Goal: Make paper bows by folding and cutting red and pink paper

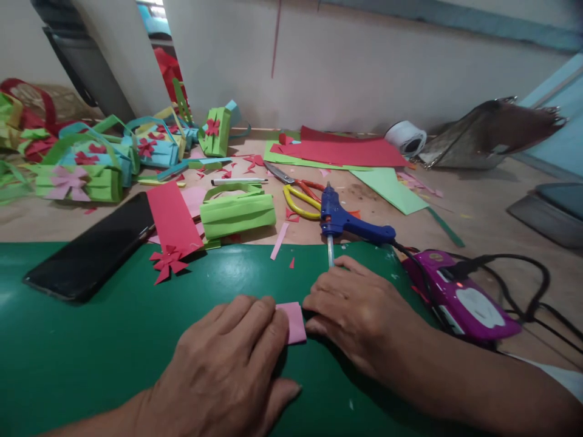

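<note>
On the green board (113,364) lies a small folded piece of pink paper (294,323). My left hand (228,358) presses down on its left part, fingers together and thumb apart, so that end is hidden. At the paper's right edge, my right hand (359,315) has its fingers curled in with the thumb close to the index finger. Whether anything is between those fingertips is hidden. Beyond the hands stands a lime green paper bag (237,213) with a handle. A red paper flower (168,263) rests left of it, by a red paper strip (174,217).
A blue glue gun (337,212) with a glue stick lies ahead, its cord running to a purple power box (460,297). Scissors (296,188) are beside it. A black phone (93,249) lies left; finished paper bags (77,182) and red sheets (341,149) are behind.
</note>
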The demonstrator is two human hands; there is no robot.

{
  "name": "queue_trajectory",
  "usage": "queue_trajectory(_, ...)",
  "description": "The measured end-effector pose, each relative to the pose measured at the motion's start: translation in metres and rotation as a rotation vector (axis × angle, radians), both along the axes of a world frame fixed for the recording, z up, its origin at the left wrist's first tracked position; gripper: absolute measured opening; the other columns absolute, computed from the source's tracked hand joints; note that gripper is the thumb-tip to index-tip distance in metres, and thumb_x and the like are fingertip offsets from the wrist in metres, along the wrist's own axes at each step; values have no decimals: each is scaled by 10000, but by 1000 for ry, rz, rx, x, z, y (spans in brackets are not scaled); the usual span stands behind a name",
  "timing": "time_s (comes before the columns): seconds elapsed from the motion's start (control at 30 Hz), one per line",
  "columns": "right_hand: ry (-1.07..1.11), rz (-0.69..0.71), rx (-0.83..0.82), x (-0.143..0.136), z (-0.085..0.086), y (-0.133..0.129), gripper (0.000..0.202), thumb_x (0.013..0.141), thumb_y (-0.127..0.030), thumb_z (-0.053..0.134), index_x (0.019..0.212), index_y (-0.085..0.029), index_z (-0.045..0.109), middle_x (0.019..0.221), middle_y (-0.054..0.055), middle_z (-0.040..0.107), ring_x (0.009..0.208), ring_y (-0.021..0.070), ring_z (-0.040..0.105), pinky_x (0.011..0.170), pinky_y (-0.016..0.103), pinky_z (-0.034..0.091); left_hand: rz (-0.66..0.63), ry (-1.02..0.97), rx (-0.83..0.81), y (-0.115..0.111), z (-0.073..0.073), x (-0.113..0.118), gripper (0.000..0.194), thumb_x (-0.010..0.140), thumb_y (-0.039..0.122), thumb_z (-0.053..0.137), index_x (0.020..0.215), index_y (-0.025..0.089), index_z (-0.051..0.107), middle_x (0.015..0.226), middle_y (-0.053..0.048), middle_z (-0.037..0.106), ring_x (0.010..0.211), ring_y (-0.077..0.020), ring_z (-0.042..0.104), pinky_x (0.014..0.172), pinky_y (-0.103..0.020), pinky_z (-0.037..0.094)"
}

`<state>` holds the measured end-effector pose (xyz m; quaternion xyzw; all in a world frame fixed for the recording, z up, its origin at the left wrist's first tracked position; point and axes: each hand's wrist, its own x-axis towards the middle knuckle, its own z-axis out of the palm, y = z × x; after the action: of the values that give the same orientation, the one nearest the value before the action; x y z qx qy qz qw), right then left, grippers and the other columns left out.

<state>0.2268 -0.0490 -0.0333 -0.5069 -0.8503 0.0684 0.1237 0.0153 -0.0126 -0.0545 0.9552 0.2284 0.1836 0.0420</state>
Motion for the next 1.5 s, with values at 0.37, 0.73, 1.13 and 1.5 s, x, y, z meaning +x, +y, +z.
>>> queue_trajectory(0.37, 290, -122, -266, -18, 7, -3, 211, 834, -111, 586, 645, -179, 521, 723, -54, 522, 727, 116, 524, 1023, 451, 171, -60, -86, 51, 1, -3, 6, 158, 854, 261, 539, 899, 147, 639, 836, -65, 655, 730, -226, 567, 592, -351, 490)
queue_trajectory(0.73, 699, -197, -137, -9, 19, 4, 257, 973, -250, 401, 842, -184, 613, 745, -23, 561, 678, 112, 520, 613, 217, 390, 260, -329, -1030, 16, 29, 6, 278, 858, 319, 520, 672, 139, 622, 545, 25, 531, 489, -88, 445, 467, -183, 326)
queue_trajectory(1.13, 688, -301, -314, -19, 21, 4, 70, 784, -170, 605, 715, -170, 592, 676, -48, 584, 633, 100, 519, 590, 202, 389, 329, -489, -1521, 18, 24, 8, 288, 720, 405, 674, 679, 123, 638, 588, 20, 541, 512, -74, 397, 490, -185, 295)
queue_trajectory(1.5, 651, -257, -251, -19, 25, 2, 145, 751, -74, 524, 651, -173, 557, 678, -43, 561, 636, 103, 496, 609, 223, 380, 332, -417, -1515, 16, 26, 9, 280, 732, 381, 648, 626, 131, 580, 546, 37, 502, 500, -70, 379, 488, -188, 267)
